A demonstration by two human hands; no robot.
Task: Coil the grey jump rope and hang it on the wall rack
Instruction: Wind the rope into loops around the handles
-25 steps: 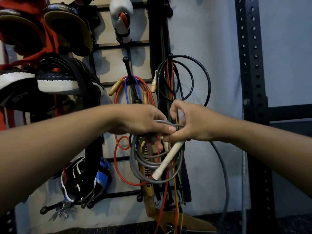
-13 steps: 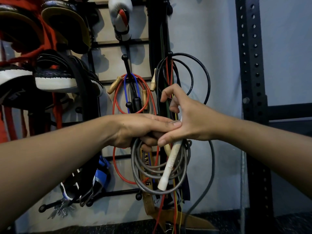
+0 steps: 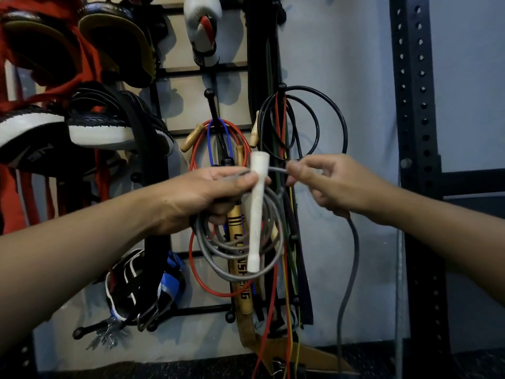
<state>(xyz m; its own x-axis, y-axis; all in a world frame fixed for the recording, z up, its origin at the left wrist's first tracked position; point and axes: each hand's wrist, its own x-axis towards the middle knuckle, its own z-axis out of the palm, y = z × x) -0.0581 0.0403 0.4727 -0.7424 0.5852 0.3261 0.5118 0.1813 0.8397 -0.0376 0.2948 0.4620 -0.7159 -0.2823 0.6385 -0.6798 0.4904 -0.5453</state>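
Observation:
My left hand (image 3: 210, 194) grips several loops of the grey jump rope (image 3: 218, 253) together with its white handle (image 3: 257, 212), which stands nearly upright in front of the coil. My right hand (image 3: 325, 181) pinches a strand of the same rope just right of the handle. From under that hand the loose grey tail (image 3: 352, 255) drops toward the floor. Behind both hands is the wall rack (image 3: 213, 110) with black pegs.
Red, blue and black ropes (image 3: 328, 105) with wooden handles hang on the rack pegs behind the coil. Boxing pads (image 3: 114, 39) and a white glove (image 3: 203, 26) fill the upper left. A black perforated steel upright (image 3: 415, 132) stands at the right.
My hands have come apart: the right hand slid right along the rope, drawing out a strand. The white handle swung from hanging below the hands to upright in my left hand.

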